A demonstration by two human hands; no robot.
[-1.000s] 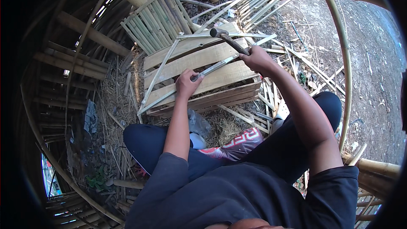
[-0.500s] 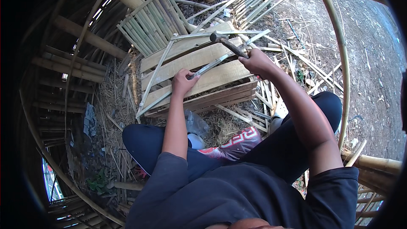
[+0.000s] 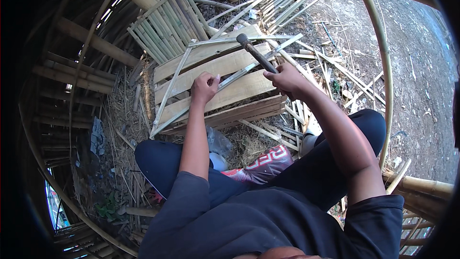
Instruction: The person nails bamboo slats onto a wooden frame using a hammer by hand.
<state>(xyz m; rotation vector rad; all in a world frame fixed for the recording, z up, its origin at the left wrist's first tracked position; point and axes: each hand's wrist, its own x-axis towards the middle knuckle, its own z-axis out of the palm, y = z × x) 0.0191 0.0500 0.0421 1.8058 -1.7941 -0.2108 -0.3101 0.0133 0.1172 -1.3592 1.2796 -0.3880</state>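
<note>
My right hand (image 3: 286, 80) grips a hammer (image 3: 258, 57) by its dark handle, its head up and to the left above the slats. My left hand (image 3: 205, 87) is closed in a pinch over the diagonal bamboo strip (image 3: 237, 74); what its fingertips hold, if anything, is too small to make out. This strip crosses a low wooden slatted platform (image 3: 206, 69). Along the platform's left side runs another thin strip (image 3: 171, 84), and one more strip (image 3: 239, 40) lies across its far end, together forming a roughly triangular outline.
A bamboo slat panel (image 3: 167, 24) leans beyond the platform's far left. Bundled bamboo strips (image 3: 290, 2) lie at the back, with loose strips (image 3: 347, 74) scattered on the right. A curved bamboo pole (image 3: 383, 62) arches along the right. A clear plastic bag (image 3: 218, 141) lies near my legs.
My left hand has moved up slightly from the diagonal strip, its fingers curled into a pinch. The hammer has tilted steeper in my right hand, which has shifted a little downward and left.
</note>
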